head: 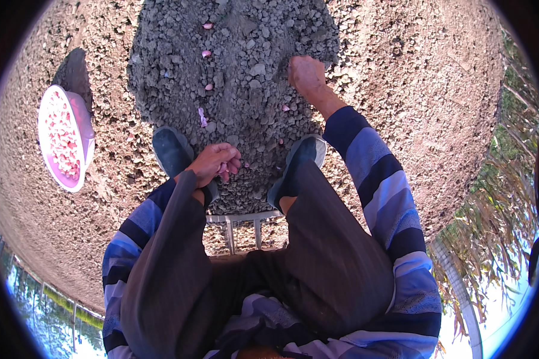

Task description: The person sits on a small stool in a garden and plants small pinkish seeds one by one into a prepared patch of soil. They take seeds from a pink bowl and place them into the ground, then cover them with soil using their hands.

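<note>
My left hand (218, 164) is curled around a few pinkish garlic cloves (223, 168), between my knees and above the soil. Farther forward on the right, my right hand (306, 74) is lowered to the crumbly soil (256, 54), its fingers bent down; whether it holds anything is hidden. Several cloves lie in a line left of centre, among them one clove (206, 53) and another clove (209, 86). A further clove (285, 107) lies just below my right hand. Nearer my left shoe is a papery pink piece (202, 117), perhaps garlic skin.
A pink plastic basin (89, 130) full of cloves stands on the soil at the left. My shoes (173, 150) are planted apart on the ground. Part of a low seat's metal frame (245, 217) shows between my legs. Dry leafy plants (498, 211) border the soil at the right.
</note>
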The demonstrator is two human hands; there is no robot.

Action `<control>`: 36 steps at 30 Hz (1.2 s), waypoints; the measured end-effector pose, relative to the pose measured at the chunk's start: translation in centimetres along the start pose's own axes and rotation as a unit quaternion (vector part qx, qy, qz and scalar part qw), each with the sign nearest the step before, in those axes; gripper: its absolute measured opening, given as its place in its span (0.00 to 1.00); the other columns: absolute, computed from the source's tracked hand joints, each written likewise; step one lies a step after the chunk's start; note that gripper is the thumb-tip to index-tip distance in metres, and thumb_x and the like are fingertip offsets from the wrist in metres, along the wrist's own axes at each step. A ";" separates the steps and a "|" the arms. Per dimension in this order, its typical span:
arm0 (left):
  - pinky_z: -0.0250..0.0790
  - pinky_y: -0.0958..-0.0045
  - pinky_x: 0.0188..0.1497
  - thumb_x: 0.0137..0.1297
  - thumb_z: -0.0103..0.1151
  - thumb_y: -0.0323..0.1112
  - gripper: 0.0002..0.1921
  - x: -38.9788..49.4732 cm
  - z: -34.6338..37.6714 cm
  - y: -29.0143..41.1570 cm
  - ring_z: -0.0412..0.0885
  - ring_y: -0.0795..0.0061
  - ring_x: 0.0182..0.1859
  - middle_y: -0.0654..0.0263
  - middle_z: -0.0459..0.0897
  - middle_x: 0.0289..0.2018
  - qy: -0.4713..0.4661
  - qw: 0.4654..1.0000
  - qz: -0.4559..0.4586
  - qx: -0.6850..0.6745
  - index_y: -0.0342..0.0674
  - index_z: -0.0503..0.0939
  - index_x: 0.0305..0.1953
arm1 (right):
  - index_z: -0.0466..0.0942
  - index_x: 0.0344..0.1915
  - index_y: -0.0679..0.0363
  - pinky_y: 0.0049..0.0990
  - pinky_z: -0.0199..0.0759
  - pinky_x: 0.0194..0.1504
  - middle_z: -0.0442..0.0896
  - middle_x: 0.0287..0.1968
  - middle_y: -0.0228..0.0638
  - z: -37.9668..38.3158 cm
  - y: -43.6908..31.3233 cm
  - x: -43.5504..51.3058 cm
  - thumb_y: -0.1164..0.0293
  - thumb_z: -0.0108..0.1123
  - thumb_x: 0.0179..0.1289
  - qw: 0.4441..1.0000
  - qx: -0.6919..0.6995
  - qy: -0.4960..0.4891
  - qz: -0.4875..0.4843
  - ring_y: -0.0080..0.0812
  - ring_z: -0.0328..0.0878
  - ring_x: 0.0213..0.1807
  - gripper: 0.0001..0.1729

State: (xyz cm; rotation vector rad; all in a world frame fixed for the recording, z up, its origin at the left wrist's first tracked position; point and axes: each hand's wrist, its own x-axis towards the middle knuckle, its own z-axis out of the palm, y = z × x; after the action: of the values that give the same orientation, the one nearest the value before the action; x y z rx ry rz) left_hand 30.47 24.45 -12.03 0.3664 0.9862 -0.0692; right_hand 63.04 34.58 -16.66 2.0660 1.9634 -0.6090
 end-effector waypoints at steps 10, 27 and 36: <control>0.75 0.77 0.25 0.78 0.48 0.41 0.15 -0.1 -0.3 0.3 0.82 0.77 0.32 0.61 0.83 0.33 -0.019 1.000 0.013 -0.014 0.33 0.77 0.44 | 0.84 0.33 0.58 0.40 0.81 0.45 0.87 0.41 0.42 1.0 0.6 -0.4 0.68 0.63 0.57 1.000 -0.002 0.006 -0.025 0.45 0.86 0.44 0.07; 0.76 0.71 0.31 0.73 0.45 0.35 0.15 -0.6 -1.0 0.7 0.84 0.68 0.37 0.56 0.82 0.37 -0.028 0.996 0.053 -0.061 0.29 0.76 0.49 | 0.86 0.44 0.51 0.44 0.78 0.46 0.87 0.38 0.44 0.0 2.9 -2.0 0.63 0.64 0.62 0.984 0.165 0.071 0.008 0.51 0.85 0.41 0.12; 0.77 0.70 0.32 0.77 0.42 0.39 0.18 -0.7 -0.8 0.9 0.85 0.67 0.39 0.54 0.83 0.38 -0.025 0.994 0.065 -0.088 0.28 0.75 0.52 | 0.86 0.41 0.53 0.45 0.79 0.45 0.88 0.38 0.44 -0.2 1.6 -1.6 0.58 0.65 0.62 0.986 0.155 0.039 0.037 0.51 0.85 0.42 0.14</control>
State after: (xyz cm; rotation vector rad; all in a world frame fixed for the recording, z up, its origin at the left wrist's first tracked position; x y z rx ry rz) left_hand 29.62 25.47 -11.56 0.2636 0.9089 0.1254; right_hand 64.61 33.06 -15.99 2.3647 1.9255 -0.8787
